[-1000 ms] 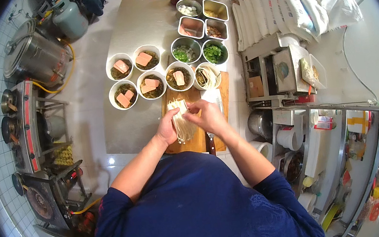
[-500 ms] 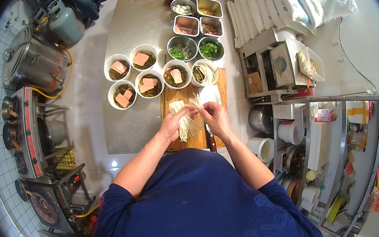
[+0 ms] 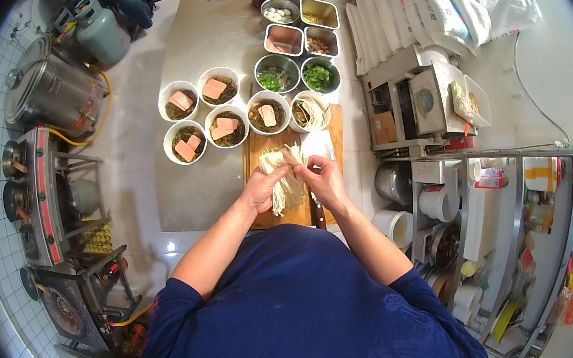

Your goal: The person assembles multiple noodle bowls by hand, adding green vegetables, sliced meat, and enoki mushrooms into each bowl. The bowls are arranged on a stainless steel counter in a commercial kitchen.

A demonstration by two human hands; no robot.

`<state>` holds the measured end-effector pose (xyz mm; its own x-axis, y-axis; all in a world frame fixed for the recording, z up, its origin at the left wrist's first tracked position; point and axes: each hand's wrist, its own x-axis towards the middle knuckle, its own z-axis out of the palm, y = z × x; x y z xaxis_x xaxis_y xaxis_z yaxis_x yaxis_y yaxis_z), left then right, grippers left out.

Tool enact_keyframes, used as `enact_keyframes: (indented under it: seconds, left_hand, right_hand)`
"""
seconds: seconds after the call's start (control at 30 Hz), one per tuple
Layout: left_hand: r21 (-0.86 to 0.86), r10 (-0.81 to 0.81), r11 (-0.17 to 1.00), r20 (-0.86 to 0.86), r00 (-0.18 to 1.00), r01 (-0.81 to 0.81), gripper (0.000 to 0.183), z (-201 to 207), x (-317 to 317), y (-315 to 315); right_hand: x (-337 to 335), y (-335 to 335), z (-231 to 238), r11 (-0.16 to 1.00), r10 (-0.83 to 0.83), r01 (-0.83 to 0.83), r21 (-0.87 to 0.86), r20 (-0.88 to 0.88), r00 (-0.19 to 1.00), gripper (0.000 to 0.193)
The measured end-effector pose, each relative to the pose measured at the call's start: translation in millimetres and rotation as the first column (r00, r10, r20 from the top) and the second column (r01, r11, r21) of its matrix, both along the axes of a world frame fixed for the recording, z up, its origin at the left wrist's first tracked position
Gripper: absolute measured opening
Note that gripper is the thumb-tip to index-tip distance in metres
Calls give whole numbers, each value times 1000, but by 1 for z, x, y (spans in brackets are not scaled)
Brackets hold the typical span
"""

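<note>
As the left hand [image 3: 258, 191] clasps a pale stringy bundle [image 3: 272, 162], the right hand [image 3: 327, 180] pinches strands [image 3: 295, 153], apparently separating them, and gentle pulling seems needed next.

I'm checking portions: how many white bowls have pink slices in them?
5 on the table: back left bowl, back right bowl; front row from left, first bowl, second bowl, third bowl. None seems hidden.

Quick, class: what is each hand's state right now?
Left hand: closed, holding a long bundle of thin, cream-white strands.
Right hand: closed, pinching a smaller tuft of similar cream-white strands.
</note>
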<state>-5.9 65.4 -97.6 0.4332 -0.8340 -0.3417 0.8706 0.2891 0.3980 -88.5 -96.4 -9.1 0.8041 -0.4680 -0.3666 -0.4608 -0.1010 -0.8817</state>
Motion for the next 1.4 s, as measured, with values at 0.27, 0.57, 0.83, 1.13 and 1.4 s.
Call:
enact_keyframes:
  seconds: [0.27,0.57,0.83,1.13,1.4]
  left_hand:
    - [3,-36,999,48,998,36,33,-1,0,-2]
    - [66,25,997,63,998,-29,29,5,1,5]
    - [41,-8,999,47,999,6,30,-9,-10,-3]
    - [116,4,993,75,997,-13,28,-9,-1,2]
    - [235,17,972,-30,999,-10,25,-38,12,25]
  right_hand:
    - [2,5,-4,819,262,-294,-493,-134,956,25]
    - [-3,-5,8,993,119,-119,11,6,993,23]
    - [3,5,-3,901,234,-294,-318,-212,949,29]
    - [-3,-4,-14,998,-3,7,68,-52,999,18]
    - [15,-35,6,923,-112,115,367,-30,993,14]
